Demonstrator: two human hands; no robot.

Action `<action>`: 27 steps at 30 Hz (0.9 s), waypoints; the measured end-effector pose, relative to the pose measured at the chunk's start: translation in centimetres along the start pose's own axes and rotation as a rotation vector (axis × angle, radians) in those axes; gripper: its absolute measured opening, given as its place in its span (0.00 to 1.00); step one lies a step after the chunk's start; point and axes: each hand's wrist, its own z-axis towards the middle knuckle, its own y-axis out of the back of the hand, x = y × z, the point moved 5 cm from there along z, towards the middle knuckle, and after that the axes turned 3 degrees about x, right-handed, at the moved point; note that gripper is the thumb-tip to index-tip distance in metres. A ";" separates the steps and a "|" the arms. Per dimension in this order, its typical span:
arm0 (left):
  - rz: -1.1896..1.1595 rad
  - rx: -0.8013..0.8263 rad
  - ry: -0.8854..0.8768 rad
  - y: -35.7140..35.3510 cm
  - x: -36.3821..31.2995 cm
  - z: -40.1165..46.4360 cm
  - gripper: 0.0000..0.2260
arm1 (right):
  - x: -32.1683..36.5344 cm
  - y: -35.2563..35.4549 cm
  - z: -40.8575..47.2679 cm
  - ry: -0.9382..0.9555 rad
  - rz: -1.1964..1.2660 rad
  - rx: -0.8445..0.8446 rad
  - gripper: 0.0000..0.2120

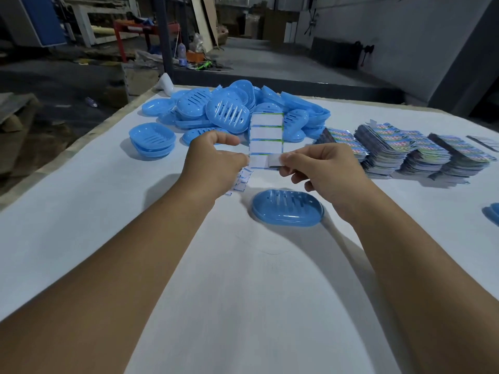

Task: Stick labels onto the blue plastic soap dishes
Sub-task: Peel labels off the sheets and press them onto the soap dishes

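Observation:
My left hand (216, 160) pinches the lower left edge of a strip of labels (266, 133) held upright, its white back towards me. My right hand (321, 168) pinches the bottom label (272, 161) at its right side, and that label is partly lifted off the strip. One blue soap dish (287, 207) lies on the white table just below and between both hands. A big heap of blue soap dishes (229, 109) sits behind the strip.
A short stack of blue dishes (152, 140) stands at the left of the heap. Piles of colourful label strips (405, 152) fill the right side of the table (243, 292). Loose white backing pieces (241, 180) lie under my left hand. Another blue dish (492, 213) shows at the right edge.

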 end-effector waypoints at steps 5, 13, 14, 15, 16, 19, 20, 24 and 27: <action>0.109 -0.054 -0.003 0.8 0.8 1.1 0.13 | -0.2 0.6 0.2 -0.037 -0.019 -0.014 0.09; 0.275 -0.102 0.014 1.6 1.2 1.6 0.18 | -0.5 1.2 0.2 -0.144 0.012 -0.008 0.12; 0.283 -0.100 0.021 1.7 1.2 1.7 0.18 | -0.5 1.2 0.2 -0.157 0.023 -0.009 0.14; 0.283 -0.095 0.032 1.7 1.3 1.7 0.19 | -0.6 1.2 0.2 -0.170 0.034 -0.010 0.15; 0.279 -0.087 0.043 1.7 1.3 1.7 0.19 | -0.6 1.2 0.2 -0.181 0.046 -0.010 0.16; 0.264 -0.071 0.074 1.7 1.5 1.8 0.21 | -0.7 1.0 0.1 -0.214 0.105 0.002 0.17; 0.260 -0.069 0.080 1.8 1.5 1.9 0.21 | -0.7 1.0 0.1 -0.226 0.134 0.007 0.14; 0.325 -0.074 0.091 2.8 1.6 2.1 0.18 | -0.8 1.6 0.2 -0.249 0.193 -0.028 0.06; 0.513 -0.041 0.051 3.3 1.3 1.7 0.11 | -0.7 1.2 -0.1 -0.245 0.132 -0.015 0.09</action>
